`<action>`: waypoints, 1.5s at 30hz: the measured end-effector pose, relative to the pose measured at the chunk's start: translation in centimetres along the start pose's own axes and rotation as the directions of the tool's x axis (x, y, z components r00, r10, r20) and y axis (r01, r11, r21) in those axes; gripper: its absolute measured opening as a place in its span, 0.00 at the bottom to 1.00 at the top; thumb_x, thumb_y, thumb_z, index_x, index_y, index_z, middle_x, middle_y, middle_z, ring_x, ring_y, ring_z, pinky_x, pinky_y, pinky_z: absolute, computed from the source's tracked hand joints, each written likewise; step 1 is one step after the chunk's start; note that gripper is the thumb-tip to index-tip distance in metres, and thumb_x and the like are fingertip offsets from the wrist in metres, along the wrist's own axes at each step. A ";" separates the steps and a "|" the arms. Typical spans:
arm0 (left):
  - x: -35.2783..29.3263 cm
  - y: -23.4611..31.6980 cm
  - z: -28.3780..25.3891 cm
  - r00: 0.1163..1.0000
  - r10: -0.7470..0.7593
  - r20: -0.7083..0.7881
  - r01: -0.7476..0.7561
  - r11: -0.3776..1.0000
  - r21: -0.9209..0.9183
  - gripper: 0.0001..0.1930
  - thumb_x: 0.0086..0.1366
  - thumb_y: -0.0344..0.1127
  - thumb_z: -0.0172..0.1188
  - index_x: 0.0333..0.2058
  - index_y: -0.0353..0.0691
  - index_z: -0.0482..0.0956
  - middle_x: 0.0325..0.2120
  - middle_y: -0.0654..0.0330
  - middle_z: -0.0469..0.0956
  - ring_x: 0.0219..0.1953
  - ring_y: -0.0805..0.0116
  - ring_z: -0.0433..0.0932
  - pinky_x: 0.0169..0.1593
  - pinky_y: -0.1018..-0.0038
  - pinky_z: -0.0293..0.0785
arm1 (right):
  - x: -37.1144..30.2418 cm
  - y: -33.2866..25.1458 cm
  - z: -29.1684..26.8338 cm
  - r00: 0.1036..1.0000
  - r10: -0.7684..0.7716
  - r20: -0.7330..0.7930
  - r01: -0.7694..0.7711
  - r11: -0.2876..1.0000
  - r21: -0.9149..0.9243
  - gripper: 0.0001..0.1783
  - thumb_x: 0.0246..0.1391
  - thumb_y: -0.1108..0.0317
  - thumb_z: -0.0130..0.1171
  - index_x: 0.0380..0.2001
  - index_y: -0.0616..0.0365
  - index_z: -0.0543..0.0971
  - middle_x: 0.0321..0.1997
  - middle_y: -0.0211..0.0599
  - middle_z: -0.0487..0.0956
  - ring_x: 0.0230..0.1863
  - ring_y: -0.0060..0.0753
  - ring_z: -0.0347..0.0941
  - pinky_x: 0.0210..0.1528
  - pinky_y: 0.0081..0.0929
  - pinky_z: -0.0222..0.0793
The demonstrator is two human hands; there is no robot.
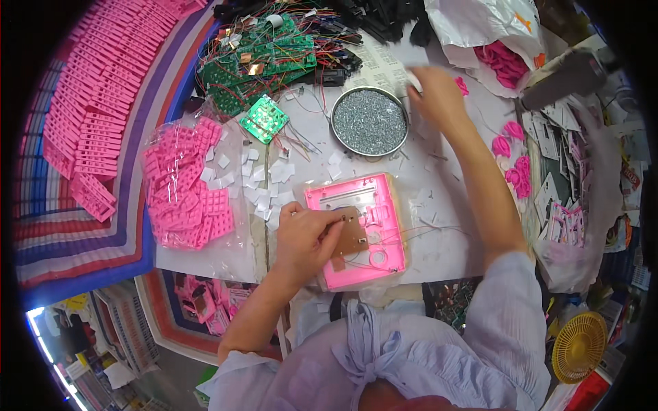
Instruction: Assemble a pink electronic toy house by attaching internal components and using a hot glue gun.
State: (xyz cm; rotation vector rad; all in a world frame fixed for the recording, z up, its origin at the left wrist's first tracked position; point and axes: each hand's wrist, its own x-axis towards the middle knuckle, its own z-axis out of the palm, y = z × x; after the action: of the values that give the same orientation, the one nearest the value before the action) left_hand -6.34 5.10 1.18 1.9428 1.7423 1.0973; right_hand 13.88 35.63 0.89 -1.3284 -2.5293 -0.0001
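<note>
A pink plastic housing lies face down in front of me, with thin wires and round metal parts inside. A brown circuit board rests in it. Bent over the board's upper left corner is my left hand, closed, its thumb and index fingertips pressed close together against the board. My right hand is raised beyond the housing, just right of a round metal tin full of small grey screws. Motion smears its fingertips, so whether it holds anything cannot be made out.
Green circuit boards with wires are heaped at the far left, near one lone green board. White paper squares are scattered beside a bag of pink keypads. A dark tool juts in at the right, near pink coils.
</note>
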 end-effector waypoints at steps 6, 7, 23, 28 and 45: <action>0.8 0.3 0.1 1.000 -0.026 0.017 0.026 1.000 0.002 0.06 0.57 0.27 0.68 0.33 0.43 0.82 0.25 0.63 0.81 0.24 0.65 0.75 0.44 0.66 0.66 | 18.6 -0.6 2.4 0.917 0.237 -0.321 -0.222 0.971 0.085 0.37 0.48 0.55 0.69 0.62 0.52 0.72 0.61 0.51 0.73 0.62 0.56 0.68 0.59 0.50 0.72; 0.8 0.4 0.0 0.999 -0.043 0.028 0.043 0.999 0.012 0.06 0.56 0.29 0.69 0.33 0.44 0.82 0.25 0.63 0.81 0.24 0.65 0.76 0.45 0.64 0.66 | 20.7 -0.5 1.2 0.937 0.266 -0.226 -0.248 0.963 0.104 0.38 0.48 0.51 0.68 0.62 0.49 0.72 0.64 0.50 0.68 0.66 0.59 0.62 0.61 0.55 0.69; 1.1 0.5 0.7 0.977 -0.213 0.016 0.213 0.977 -0.017 0.07 0.53 0.31 0.70 0.31 0.47 0.83 0.22 0.67 0.79 0.23 0.67 0.76 0.43 0.66 0.62 | 40.1 2.9 5.5 0.952 -0.083 0.294 0.131 0.980 -0.150 0.55 0.45 0.16 0.49 0.59 0.54 0.79 0.68 0.49 0.70 0.67 0.55 0.66 0.70 0.43 0.58; 0.9 0.0 1.4 0.980 -0.195 0.028 0.195 0.981 -0.007 0.06 0.55 0.32 0.69 0.33 0.46 0.84 0.23 0.65 0.80 0.27 0.66 0.77 0.47 0.62 0.62 | 32.7 8.7 6.2 0.934 -0.085 0.346 0.152 0.974 -0.169 0.48 0.46 0.21 0.53 0.54 0.51 0.82 0.66 0.52 0.71 0.63 0.60 0.69 0.68 0.46 0.60; 0.1 -1.1 0.6 0.986 -0.006 -0.168 0.000 0.999 -0.039 0.08 0.57 0.24 0.68 0.35 0.41 0.82 0.31 0.62 0.82 0.32 0.66 0.77 0.48 0.69 0.66 | -11.0 -7.4 -7.8 0.950 -0.281 0.135 0.154 0.800 0.579 0.30 0.46 0.60 0.76 0.52 0.58 0.79 0.42 0.39 0.81 0.37 0.36 0.77 0.41 0.31 0.73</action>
State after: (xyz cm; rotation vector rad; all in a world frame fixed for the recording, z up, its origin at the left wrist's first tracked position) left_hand -6.73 5.58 0.04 1.8718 1.7929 1.3177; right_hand 15.73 21.50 6.66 -0.8245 -2.5351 0.8245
